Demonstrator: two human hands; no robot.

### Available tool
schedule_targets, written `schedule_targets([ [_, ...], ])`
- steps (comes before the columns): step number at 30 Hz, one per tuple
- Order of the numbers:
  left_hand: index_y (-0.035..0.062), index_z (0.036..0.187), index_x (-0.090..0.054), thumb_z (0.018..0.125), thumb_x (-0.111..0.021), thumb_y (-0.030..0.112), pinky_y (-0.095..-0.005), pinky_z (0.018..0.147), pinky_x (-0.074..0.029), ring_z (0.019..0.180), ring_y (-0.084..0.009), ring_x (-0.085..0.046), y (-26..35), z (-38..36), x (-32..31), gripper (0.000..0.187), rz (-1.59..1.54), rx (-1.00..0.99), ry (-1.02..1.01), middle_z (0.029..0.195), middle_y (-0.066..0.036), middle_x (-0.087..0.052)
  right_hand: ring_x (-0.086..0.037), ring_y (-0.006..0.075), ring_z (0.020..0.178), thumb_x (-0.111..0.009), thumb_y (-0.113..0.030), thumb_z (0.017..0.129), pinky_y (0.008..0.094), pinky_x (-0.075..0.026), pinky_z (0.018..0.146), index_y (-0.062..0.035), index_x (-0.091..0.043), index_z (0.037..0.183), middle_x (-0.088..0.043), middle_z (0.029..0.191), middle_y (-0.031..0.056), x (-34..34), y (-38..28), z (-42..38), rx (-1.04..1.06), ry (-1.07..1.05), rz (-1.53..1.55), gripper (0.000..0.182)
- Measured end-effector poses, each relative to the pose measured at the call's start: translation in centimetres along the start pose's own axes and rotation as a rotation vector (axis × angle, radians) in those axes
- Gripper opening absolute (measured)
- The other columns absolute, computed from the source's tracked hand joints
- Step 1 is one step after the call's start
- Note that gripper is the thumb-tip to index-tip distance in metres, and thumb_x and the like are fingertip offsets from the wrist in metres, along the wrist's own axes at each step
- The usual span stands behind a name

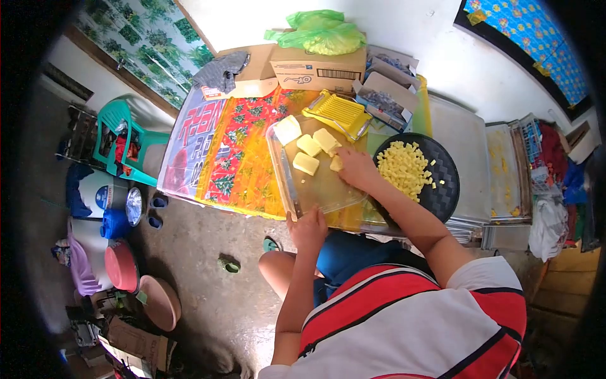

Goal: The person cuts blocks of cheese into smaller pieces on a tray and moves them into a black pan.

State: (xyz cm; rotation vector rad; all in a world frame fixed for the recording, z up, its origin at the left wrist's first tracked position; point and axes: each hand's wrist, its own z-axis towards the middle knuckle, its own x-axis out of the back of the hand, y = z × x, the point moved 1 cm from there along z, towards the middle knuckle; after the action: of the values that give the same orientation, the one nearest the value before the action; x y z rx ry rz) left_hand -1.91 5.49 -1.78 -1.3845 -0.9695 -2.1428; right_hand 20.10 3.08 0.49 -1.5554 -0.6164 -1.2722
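Note:
A clear plastic tray lies on the table in front of me, with several pale yellow blocks that look like cheese inside. Along its left side runs a knife, blade pointing away. My left hand is closed at the tray's near edge, around the knife's handle end; the fingers are partly hidden. At the tray's right side, my right hand has its fingers closed on a small yellow block. A round black tray heaped with small yellow cubes sits right of that hand.
A yellow slicer rests behind the clear tray. Cardboard boxes and a green plastic bag line the wall. Stacked metal trays stand at the right. Left on the floor are a green chair and basins.

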Motion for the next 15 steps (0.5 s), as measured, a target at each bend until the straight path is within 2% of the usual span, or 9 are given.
schedule_targets([
  [4, 0.0140, 0.097, -0.069, 0.087, -0.056, 0.026, -0.0492, 0.104, -0.033, 0.059, -0.0256, -0.064, 0.1, -0.2, 0.0, 0.021, -0.024, 0.004, 0.029, 0.067, -0.008, -0.066, -0.058, 0.0331, 0.103, -0.066, -0.021, 0.075, 0.0442, -0.046, 0.085, -0.0077, -0.049, 0.122, -0.058, 0.112, 0.0161, 1.2, 0.2, 0.8, 0.047, 0.105, 0.312, 0.052],
  [7, 0.0142, 0.097, -0.069, 0.087, -0.056, 0.026, -0.0491, 0.104, -0.034, 0.058, -0.0253, -0.064, 0.1, -0.3, 0.0, 0.021, -0.024, 0.004, 0.035, 0.067, -0.008, -0.066, -0.058, 0.0345, 0.099, -0.068, -0.026, 0.075, 0.0440, -0.045, 0.083, -0.0077, -0.051, 0.120, -0.058, 0.110, 0.0164, 1.8, -0.2, 3.4, 0.118, 0.316, 0.339, 0.052],
  [10, 0.0144, 0.098, -0.069, 0.087, -0.055, 0.026, -0.0493, 0.104, -0.034, 0.059, -0.0252, -0.064, 0.2, -0.3, 0.0, 0.021, -0.040, 0.009, 0.038, 0.067, -0.008, -0.066, -0.057, 0.0317, 0.101, -0.071, -0.030, 0.073, 0.0434, -0.045, 0.084, -0.0093, -0.054, 0.117, -0.057, 0.110, 0.0143, 1.1, -0.5, 6.1, 0.038, 0.299, 0.305, 0.051],
  [13, 0.0146, 0.099, -0.069, 0.088, -0.054, 0.027, -0.0498, 0.105, -0.033, 0.059, -0.0257, -0.064, 0.0, -0.4, -0.2, 0.023, -0.034, 0.015, 0.021, 0.068, -0.009, -0.066, -0.054, 0.0279, 0.107, -0.072, -0.033, 0.073, 0.0428, -0.044, 0.088, -0.0118, -0.055, 0.117, -0.057, 0.111, 0.0105, 0.7, -1.7, 6.6, -0.026, 0.133, -0.046, 0.051],
  [15, 0.0146, 0.100, -0.069, 0.088, -0.053, 0.027, -0.0501, 0.104, -0.033, 0.059, -0.0261, -0.064, 0.0, -0.5, -0.1, 0.023, -0.022, 0.016, 0.006, 0.069, -0.010, -0.066, -0.053, 0.0296, 0.109, -0.072, -0.035, 0.073, 0.0449, -0.042, 0.091, -0.0145, -0.056, 0.119, -0.057, 0.115, 0.0089, 0.2, -2.2, 6.2, 0.062, 0.216, -0.082, 0.053],
])
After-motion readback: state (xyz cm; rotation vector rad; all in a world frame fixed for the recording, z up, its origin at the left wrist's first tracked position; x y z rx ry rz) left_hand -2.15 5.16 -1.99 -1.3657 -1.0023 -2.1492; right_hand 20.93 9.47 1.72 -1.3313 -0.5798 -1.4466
